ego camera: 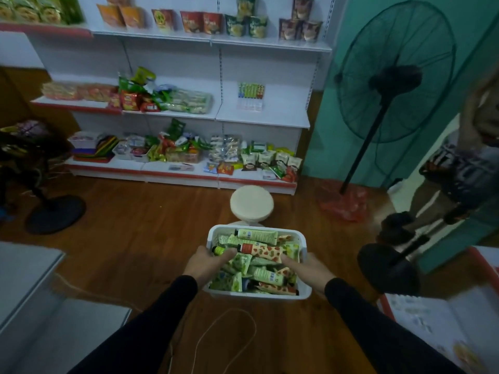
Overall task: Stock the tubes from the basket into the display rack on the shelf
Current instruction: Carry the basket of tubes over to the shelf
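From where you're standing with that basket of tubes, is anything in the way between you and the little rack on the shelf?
Yes. A round white stool stands on the floor directly between the basket and the shelf unit, below and slightly left of the display rack. Otherwise the wooden floor looks open; both hands, left hand and right hand, grip the basket.

The single head camera is looking forward and down from standing height, close over the basket (pixel 302 240), facing the farther shelving (pixel 263 121).
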A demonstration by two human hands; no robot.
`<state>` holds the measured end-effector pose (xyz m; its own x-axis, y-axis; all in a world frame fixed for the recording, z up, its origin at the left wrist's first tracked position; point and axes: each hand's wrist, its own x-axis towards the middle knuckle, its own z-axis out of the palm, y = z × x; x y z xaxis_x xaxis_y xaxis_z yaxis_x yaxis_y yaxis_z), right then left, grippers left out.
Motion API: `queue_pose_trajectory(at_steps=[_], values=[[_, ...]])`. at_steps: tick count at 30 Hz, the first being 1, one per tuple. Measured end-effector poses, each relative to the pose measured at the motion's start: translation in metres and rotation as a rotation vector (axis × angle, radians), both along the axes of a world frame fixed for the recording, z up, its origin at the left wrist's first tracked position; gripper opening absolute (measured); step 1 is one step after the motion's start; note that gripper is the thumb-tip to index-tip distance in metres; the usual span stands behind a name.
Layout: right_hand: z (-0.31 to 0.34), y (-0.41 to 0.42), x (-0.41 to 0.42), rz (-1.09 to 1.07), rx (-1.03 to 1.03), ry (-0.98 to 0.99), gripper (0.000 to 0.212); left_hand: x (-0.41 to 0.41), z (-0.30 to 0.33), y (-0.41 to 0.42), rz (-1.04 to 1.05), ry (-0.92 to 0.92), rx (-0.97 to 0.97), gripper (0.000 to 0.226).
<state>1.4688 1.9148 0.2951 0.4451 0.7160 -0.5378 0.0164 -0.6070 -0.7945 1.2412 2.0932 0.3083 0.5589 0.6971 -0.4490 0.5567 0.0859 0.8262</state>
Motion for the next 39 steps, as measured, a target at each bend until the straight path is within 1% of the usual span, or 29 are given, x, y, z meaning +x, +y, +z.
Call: queue_pose_trajectory(at_steps=[2, 4, 6, 7, 9, 10, 12, 13, 14, 15, 17, 18, 19, 20, 21, 23, 25, 26, 28, 31, 32, 33, 35, 36, 39], values=[[-0.003, 0.033, 0.032, -0.009, -0.014, -0.002, 0.090, 0.031, 0.009, 0.030, 0.000, 0.021, 0.000, 0.064], [-0.017, 0.068, 0.072, -0.016, -0.025, 0.012, 0.104, 0.063, 0.012, 0.062, -0.010, 0.037, 0.014, 0.052], [-0.025, 0.108, 0.109, -0.024, -0.057, 0.012, 0.110, 0.095, 0.008, 0.095, -0.003, 0.029, 0.038, 0.044], [-0.020, 0.128, 0.122, -0.009, -0.054, 0.023, 0.105, 0.113, 0.006, 0.111, -0.003, 0.029, 0.044, 0.047], [-0.019, 0.169, 0.155, 0.045, -0.017, 0.038, 0.082, 0.146, -0.002, 0.146, -0.002, 0.053, 0.053, 0.053], [-0.018, 0.189, 0.172, 0.058, 0.004, 0.038, 0.078, 0.162, -0.007, 0.163, 0.009, 0.054, 0.056, 0.058], [-0.020, 0.231, 0.213, 0.049, -0.005, 0.043, 0.093, 0.194, -0.013, 0.199, 0.074, 0.074, 0.050, 0.080], [-0.018, 0.248, 0.230, 0.053, -0.002, 0.042, 0.097, 0.210, -0.012, 0.214, 0.091, 0.085, 0.047, 0.088], [-0.017, 0.265, 0.248, 0.069, -0.013, 0.051, 0.098, 0.226, -0.009, 0.229, 0.100, 0.090, 0.042, 0.090], [-0.014, 0.282, 0.264, 0.083, -0.021, 0.031, 0.101, 0.241, -0.006, 0.243, 0.095, 0.098, 0.038, 0.086], [-0.011, 0.318, 0.297, 0.103, -0.043, 0.010, 0.115, 0.270, 0.004, 0.271, 0.109, 0.103, 0.036, 0.070], [-0.018, 0.336, 0.317, 0.108, -0.052, -0.004, 0.122, 0.284, 0.005, 0.288, 0.115, 0.094, 0.038, 0.074], [-0.032, 0.355, 0.337, 0.115, -0.048, -0.021, 0.124, 0.297, 0.002, 0.307, 0.118, 0.091, 0.039, 0.087], [-0.058, 0.375, 0.364, 0.128, -0.058, 0.014, 0.124, 0.309, 0.000, 0.327, 0.120, 0.093, 0.042, 0.096], [-0.061, 0.394, 0.378, 0.125, -0.059, 0.029, 0.123, 0.321, -0.003, 0.348, 0.111, 0.085, 0.038, 0.098], [-0.037, 0.429, 0.390, 0.087, -0.050, 0.032, 0.122, 0.346, -0.014, 0.393, 0.084, 0.067, 0.028, 0.096], [-0.031, 0.465, 0.406, 0.055, -0.058, 0.029, 0.121, 0.374, -0.014, 0.436, 0.084, 0.064, 0.024, 0.094], [-0.033, 0.481, 0.415, 0.037, -0.062, 0.033, 0.121, 0.388, -0.016, 0.458, 0.057, 0.042, 0.025, 0.088], [-0.047, 0.515, 0.438, -0.026, -0.065, 0.051, 0.123, 0.418, -0.006, 0.495, -0.020, 0.027, 0.053, 0.069], [-0.023, 0.562, 0.445, -0.092, -0.068, 0.060, 0.118, 0.455, -0.008, 0.557, -0.108, 0.028, 0.035, 0.045], [-0.018, 0.576, 0.450, -0.117, -0.060, 0.074, 0.114, 0.467, -0.006, 0.575, -0.132, 0.036, 0.034, 0.045], [-0.014, 0.589, 0.457, -0.124, -0.048, 0.088, 0.113, 0.477, -0.008, 0.594, -0.150, 0.036, 0.032, 0.052], [-0.013, 0.612, 0.476, -0.132, -0.060, 0.055, 0.123, 0.501, -0.006, 0.626, -0.139, 0.042, 0.019, 0.074], [-0.015, 0.623, 0.489, -0.143, -0.062, 0.037, 0.127, 0.513, -0.004, 0.639, -0.138, 0.061, 0.024, 0.079], [-0.008, 0.654, 0.527, -0.143, -0.063, 0.019, 0.133, 0.551, 0.005, 0.671, -0.174, 0.068, 0.039, 0.057]])
